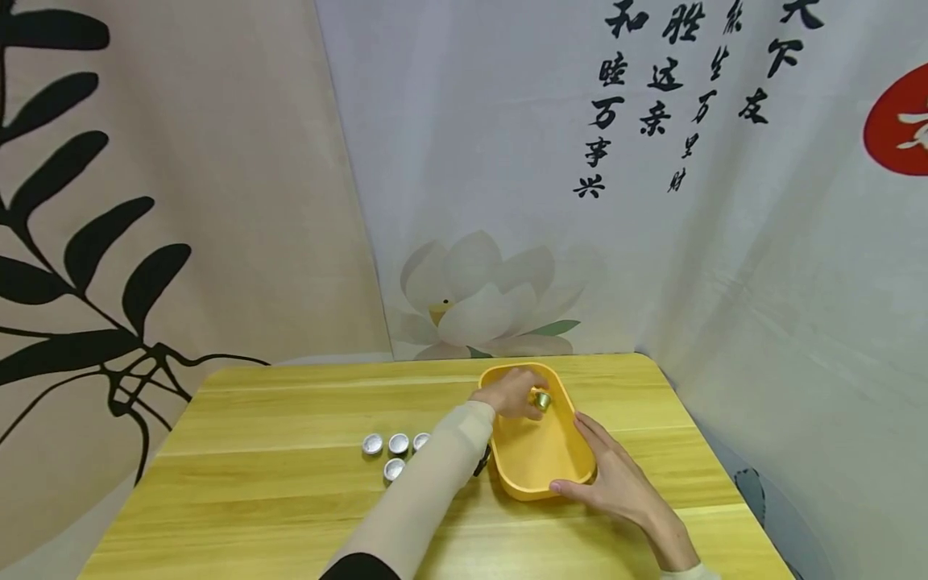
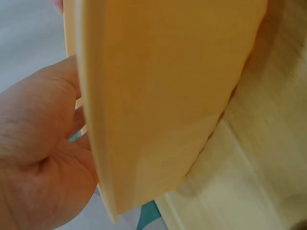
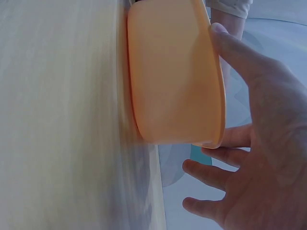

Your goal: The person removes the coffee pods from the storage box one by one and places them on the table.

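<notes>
A yellow plastic tub [image 1: 540, 459] with rounded corners sits on the wooden table. My left hand [image 1: 513, 393] reaches over its left rim, fingers bent around a small shiny gold-coloured round piece [image 1: 542, 400] at the far end. The left wrist view shows the palm beside the tub's outer wall [image 2: 158, 105], which hides the fingertips. At the near right corner my right hand [image 1: 616, 475] rests against the rim, thumb on the near edge and fingers along the right side. Its fingers look straight and spread in the right wrist view.
Several small round silver cups [image 1: 398, 444] stand left of the tub, partly behind my left sleeve [image 1: 435, 475]. The wooden table [image 1: 275, 451] reaches back to a printed cloth [image 1: 478, 201].
</notes>
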A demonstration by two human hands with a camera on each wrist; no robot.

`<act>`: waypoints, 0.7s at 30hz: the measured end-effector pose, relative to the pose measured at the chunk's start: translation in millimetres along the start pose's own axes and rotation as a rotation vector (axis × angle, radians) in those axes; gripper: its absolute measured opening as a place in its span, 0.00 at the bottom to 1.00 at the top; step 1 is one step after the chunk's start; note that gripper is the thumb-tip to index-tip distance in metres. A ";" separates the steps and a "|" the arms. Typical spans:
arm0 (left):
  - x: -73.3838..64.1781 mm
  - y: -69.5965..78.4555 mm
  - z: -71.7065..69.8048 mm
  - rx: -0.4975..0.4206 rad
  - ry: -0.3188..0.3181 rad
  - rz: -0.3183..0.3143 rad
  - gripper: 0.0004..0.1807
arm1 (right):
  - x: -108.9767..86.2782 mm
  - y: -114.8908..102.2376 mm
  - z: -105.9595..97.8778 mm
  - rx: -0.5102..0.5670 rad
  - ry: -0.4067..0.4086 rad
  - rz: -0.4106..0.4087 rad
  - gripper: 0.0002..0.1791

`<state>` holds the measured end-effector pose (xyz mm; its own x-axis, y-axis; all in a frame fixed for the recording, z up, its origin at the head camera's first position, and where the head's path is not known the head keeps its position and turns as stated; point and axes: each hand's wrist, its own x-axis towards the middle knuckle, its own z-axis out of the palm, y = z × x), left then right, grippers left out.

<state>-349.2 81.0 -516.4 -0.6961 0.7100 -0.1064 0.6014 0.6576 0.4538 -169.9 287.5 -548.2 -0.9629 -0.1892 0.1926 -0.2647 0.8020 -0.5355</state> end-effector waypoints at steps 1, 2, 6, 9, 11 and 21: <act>0.3 0.8 0.1 0.001 -0.001 0.004 0.31 | 0.2 0.0 -0.3 -0.001 0.000 -0.001 0.66; 4.6 -1.3 3.1 0.012 -0.002 0.008 0.30 | 0.3 0.0 -0.5 -0.003 -0.001 0.001 0.66; 4.9 -0.3 3.2 0.034 -0.015 0.025 0.26 | 0.2 -0.7 -0.7 -0.008 -0.002 0.007 0.67; 0.0 2.1 0.9 0.016 -0.031 0.029 0.22 | -0.2 -1.0 -0.4 -0.006 0.000 0.005 0.67; -2.0 2.8 0.1 -0.001 -0.032 0.026 0.19 | -0.3 -1.0 -0.3 -0.005 0.001 0.006 0.67; -6.8 3.9 3.2 -0.033 -0.004 0.021 0.07 | 0.1 0.9 0.1 -0.008 0.006 0.001 0.67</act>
<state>-340.9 79.5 -516.7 -0.6817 0.7247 -0.1000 0.6026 0.6337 0.4850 -170.3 288.1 -548.8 -0.9628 -0.1852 0.1969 -0.2634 0.8067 -0.5291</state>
